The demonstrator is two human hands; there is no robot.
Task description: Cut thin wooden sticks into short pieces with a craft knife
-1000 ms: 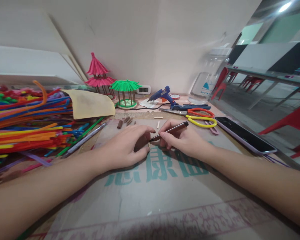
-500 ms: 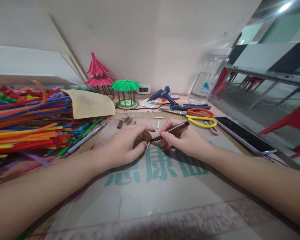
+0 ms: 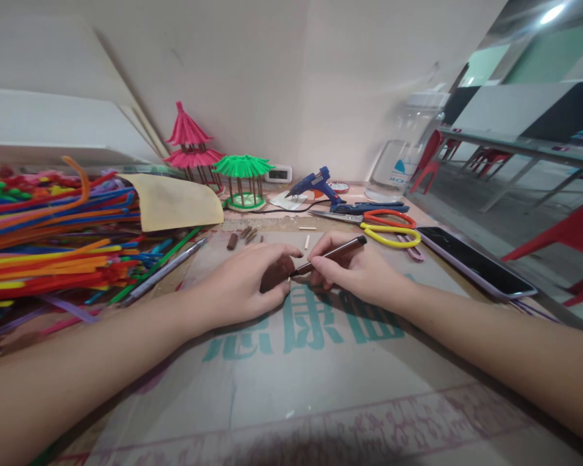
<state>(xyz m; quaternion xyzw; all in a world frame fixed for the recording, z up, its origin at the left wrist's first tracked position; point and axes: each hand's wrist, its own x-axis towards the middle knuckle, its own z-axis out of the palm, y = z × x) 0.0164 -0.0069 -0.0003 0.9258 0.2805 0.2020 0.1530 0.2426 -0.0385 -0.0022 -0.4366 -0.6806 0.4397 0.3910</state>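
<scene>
My right hand (image 3: 352, 268) grips a dark brown marker (image 3: 335, 252), its tip pointing down and left. The tip meets the fingertips of my left hand (image 3: 250, 278), where a short pale stick is pinched between thumb and fingers, mostly hidden. Just beyond the fingers lie a loose pale stick (image 3: 307, 242) and another pale stick (image 3: 308, 228). Left of these, several short brown sticks (image 3: 251, 235) rest by the brown marker cap (image 3: 232, 241).
Pipe cleaners (image 3: 53, 226) heap up on the left. Behind stand a green-roofed model pavilion (image 3: 244, 167) and a pink-roofed one (image 3: 187, 126). A blue glue gun (image 3: 315, 184), scissors (image 3: 391, 236), a phone (image 3: 473, 262) and a clear bottle (image 3: 398, 162) line the back and right.
The left thumb has shifted slightly up and right, covering more of the small pale stick. The marker stays at the left fingertips, almost unmoved.
</scene>
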